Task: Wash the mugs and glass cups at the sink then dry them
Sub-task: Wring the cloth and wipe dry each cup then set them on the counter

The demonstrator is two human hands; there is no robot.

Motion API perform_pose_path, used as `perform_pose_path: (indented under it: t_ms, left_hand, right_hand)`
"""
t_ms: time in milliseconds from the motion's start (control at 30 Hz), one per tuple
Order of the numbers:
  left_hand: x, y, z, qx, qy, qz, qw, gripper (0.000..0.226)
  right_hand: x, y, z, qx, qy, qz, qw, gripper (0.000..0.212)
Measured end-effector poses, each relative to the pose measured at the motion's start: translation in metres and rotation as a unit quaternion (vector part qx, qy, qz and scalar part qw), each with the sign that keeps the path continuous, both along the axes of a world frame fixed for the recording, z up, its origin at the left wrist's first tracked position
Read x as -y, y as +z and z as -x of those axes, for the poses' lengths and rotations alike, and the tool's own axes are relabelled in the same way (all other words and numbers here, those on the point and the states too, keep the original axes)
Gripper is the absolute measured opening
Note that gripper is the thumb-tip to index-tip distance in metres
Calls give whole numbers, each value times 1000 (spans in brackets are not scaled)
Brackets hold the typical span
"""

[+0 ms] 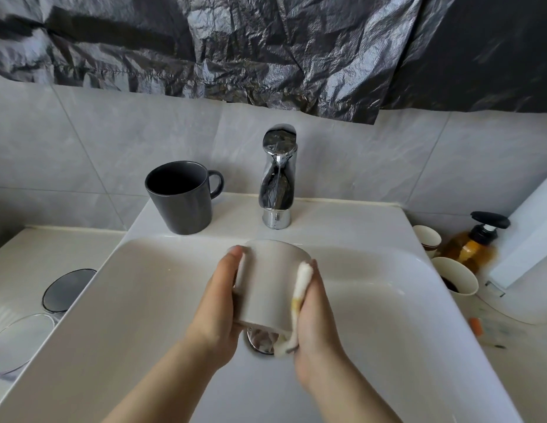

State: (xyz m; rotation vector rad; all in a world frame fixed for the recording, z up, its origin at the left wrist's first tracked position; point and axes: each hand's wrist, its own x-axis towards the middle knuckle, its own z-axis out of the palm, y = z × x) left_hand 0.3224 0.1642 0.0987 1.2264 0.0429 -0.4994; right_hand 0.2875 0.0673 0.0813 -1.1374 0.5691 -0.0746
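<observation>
Gripping the pale mug [267, 285] from its left side, fingers curled round it, the L hand [217, 300] held it tilted over the middle of the white sink [137, 300], just above the chrome drain [257, 341]. One end of the mug pointed twd the tap, the other twd the drain. The R hand [315, 325] was closed on a white cloth [302, 282] w/ a yellowish patch, pressing it flat vs. the mug's right side; the cloth's lower end hung past the mug's near rim.

Basin was glossy white, wide & shallow, w/ a flat ledge at the back. The chrome tap [278, 175] stood at ledge centre. A dark grey mug [180, 199] sat upright on the ledge just left of the tap, handle twd the tap, well apart from both hands.

Left of the sink a pale counter [37, 251] carried a round dark disc [69, 290] & a clear round glass piece [18, 343]; couldn't tell what either was. On the right counter: two paper cups [455, 276] near the basin edge, an amber pump bottle [470, 248] w/ black top just behind them, and a small orange item [475, 325], too blurred to ID.

Back wall had grey marbled tiles [82, 132], w/ crumpled black plastic sheeting [266, 41] covering the upper part.
</observation>
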Motion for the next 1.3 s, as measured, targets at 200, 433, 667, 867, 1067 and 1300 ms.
perform_pose_path:
  t_ms: [200,433,667,867,1067,1300]
  left_hand:
    - [4,-5,1,92,75,-28,992,43]
    - [5,-6,1,81,80,3,994,29]
    - [0,-8,-4,64,87,7,994,30]
    - [5,-9,1,10,47,46,998,29]
    - [6,-6,2,104,178,-24,978,26]
    - [-1,0,0,83,112,-9,990,64]
  right_hand:
    - [-15,-8,5,124,-22,379,917,84]
    - [7,1,-3,42,-3,-98,994,53]
    - [-15,-2,-1,144,-11,285,948,69]
    - [14,4,-5,-3,30,-42,999,61]
    - [-1,11,5,79,-4,185,980,45]
    - [-13,10,9,75,-46,384,919,69]
